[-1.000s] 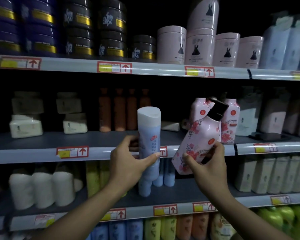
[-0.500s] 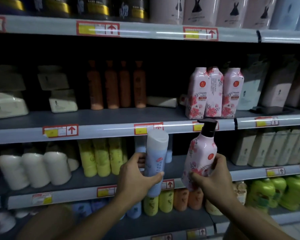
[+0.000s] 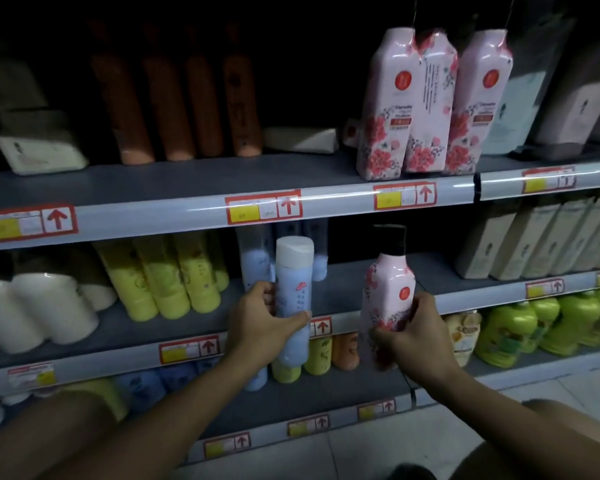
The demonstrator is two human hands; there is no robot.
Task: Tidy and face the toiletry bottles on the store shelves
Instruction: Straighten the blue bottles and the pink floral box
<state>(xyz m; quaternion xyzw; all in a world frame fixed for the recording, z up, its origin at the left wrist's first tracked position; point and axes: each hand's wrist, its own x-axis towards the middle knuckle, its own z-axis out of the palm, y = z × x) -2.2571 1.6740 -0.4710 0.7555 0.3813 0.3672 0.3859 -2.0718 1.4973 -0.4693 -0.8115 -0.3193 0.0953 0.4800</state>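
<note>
Bottles (image 3: 293,299) — dim gray shelves (image 3: 187,181)

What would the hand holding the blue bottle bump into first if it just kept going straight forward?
Probably the other pale blue bottles standing on the shelf right behind it. The left hand grips a blue bottle with a white cap and points into that row. Depth is hard to judge in this dim view, so the gap is unclear.

Red up-arrows on shelf tags (image 3: 263,212); rest unreadable.

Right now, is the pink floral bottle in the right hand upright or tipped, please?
Upright: the pink floral bottle has its black cap on top, with the right hand gripping its base.
</note>
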